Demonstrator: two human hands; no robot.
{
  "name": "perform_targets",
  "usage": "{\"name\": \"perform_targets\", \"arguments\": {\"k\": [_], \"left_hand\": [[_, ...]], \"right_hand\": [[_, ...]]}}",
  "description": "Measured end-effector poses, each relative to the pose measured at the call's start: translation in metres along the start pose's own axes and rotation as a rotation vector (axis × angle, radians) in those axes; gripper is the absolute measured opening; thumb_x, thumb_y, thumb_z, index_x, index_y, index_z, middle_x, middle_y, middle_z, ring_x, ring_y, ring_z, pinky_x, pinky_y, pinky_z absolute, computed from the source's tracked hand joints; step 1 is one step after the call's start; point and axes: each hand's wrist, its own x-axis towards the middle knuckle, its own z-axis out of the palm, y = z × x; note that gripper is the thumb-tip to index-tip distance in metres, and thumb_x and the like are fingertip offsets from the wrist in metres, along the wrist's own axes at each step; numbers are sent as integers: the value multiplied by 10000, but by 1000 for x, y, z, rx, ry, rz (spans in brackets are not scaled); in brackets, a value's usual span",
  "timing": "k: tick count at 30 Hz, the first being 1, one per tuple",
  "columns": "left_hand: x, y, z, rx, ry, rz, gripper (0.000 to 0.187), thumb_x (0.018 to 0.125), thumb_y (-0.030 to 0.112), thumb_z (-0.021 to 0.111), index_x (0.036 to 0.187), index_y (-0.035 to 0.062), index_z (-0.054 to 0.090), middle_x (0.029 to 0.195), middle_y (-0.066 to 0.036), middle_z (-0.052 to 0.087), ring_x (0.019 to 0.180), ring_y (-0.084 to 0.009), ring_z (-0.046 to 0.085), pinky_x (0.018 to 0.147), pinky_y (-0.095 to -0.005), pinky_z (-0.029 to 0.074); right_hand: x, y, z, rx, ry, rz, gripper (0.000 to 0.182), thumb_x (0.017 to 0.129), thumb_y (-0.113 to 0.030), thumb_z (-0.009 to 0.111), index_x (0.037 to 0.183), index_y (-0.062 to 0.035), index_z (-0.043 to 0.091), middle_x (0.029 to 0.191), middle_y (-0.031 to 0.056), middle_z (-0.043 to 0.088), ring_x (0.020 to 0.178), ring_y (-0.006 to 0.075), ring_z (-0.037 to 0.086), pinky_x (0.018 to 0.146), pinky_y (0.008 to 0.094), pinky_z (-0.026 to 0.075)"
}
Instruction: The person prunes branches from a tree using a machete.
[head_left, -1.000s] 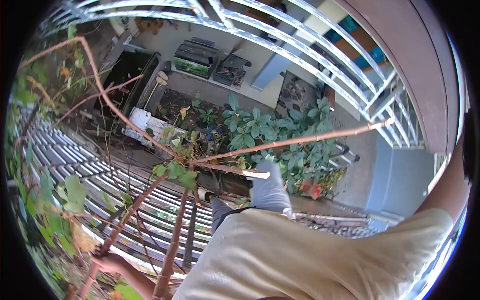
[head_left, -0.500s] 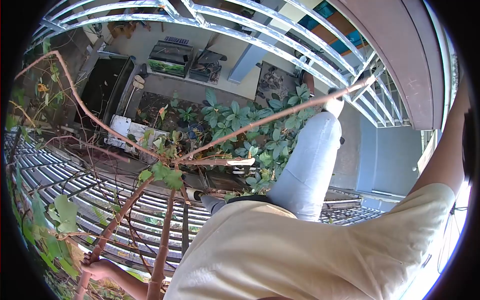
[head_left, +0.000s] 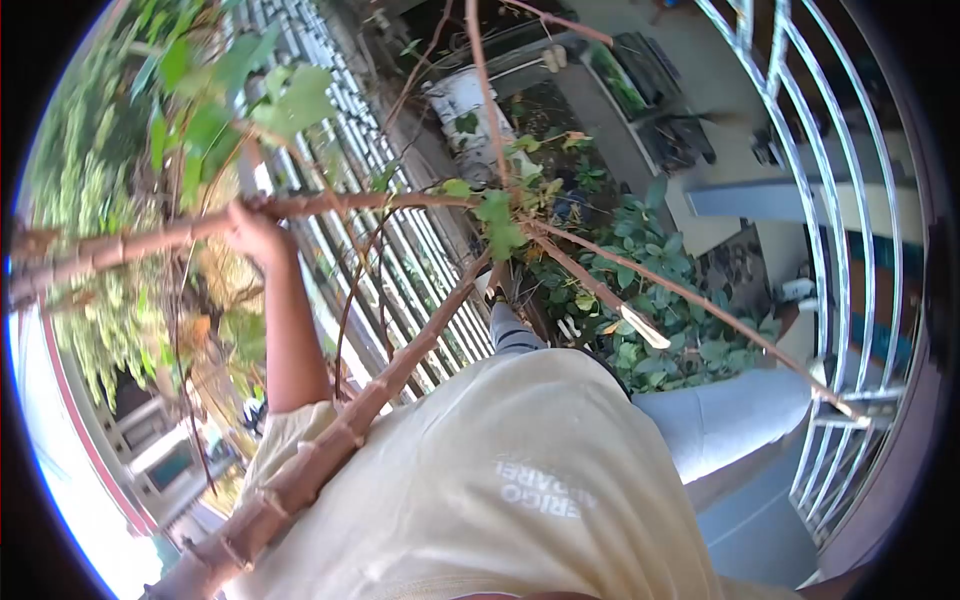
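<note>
My left hand [head_left: 258, 235] is wrapped round a brown, knobbly branch [head_left: 340, 203] at the left. Green lobed leaves [head_left: 300, 100] hang just above it. A second, thicker branch [head_left: 370, 405] slants across the front of my shirt. Both run toward a leafy joint [head_left: 505, 215] near the middle. From that joint a shorter branch [head_left: 590, 280] ends in a pale, slanting cut face. A thin branch [head_left: 700, 300] stretches from there to the metal railing at the right. My right hand is outside the view; only a bit of arm shows at the bottom right edge.
White metal railing [head_left: 825, 200] curves down the right side. Slatted metal bars [head_left: 440, 260] lie beyond my left arm. Far below are leafy plants [head_left: 650, 260], a fish tank [head_left: 615, 80] and a white board [head_left: 465, 110]. My light-trousered leg [head_left: 730, 420] extends toward the railing.
The view has swung round, so the railing now stands at the right. My left hand, still on the branch, appears higher in view. My right upper arm has left the right side.
</note>
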Motion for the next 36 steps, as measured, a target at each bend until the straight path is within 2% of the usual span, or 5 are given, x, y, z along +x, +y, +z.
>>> {"name": "perform_targets", "arguments": {"k": [10, 11, 22, 30, 36], "left_hand": [[-39, 25, 9, -226, -122, 7, 216, 989, 55, 658, 860, 18, 488, 678, -37, 513, 598, -170, 547, 581, -314, 507], [-39, 21, 3, -220, -117, -1, 216, 989, 55, 658, 860, 18, 488, 678, -37, 513, 598, -170, 547, 581, -314, 507], [-39, 11, -37, -284, -36, 89, 240, 988, 71, 613, 845, 39, 423, 672, -34, 455, 606, -179, 493, 575, -339, 458], [-33, 8, -52, -325, -92, 37, 112, 952, 66, 572, 909, 57, 468, 683, -32, 428, 618, -183, 450, 595, -365, 460], [-32, 9, -60, -384, -97, 12, 155, 938, 12, 578, 894, 88, 450, 669, -17, 413, 583, -176, 466, 551, -338, 453]], "right_hand": [[-186, 64, 103, 618, -250, 155, 747, 953, -893, 306, 832, -185, 511, 642, 9, 497, 454, 129, 413, 441, 308, 383], [-190, 143, 53, 457, -610, -127, 1130, 930, -921, 124, 910, 43, 712, 745, 284, 667, 737, 435, 681, 678, 534, 603], [-658, 164, 215, -25, -784, 2164, 737, 921, -890, 443, 849, -158, 483, 608, -32, 436, 412, 90, 339, 380, 268, 289], [-315, 177, 319, 410, -397, 438, 942, 918, -913, 8, 754, -95, 444, 617, 25, 404, 569, 176, 414, 546, 316, 392], [-420, 213, 337, 713, 230, 338, 784, 858, -990, 188, 943, -267, 477, 828, -13, 408, 719, 166, 510, 599, 361, 480]]}}
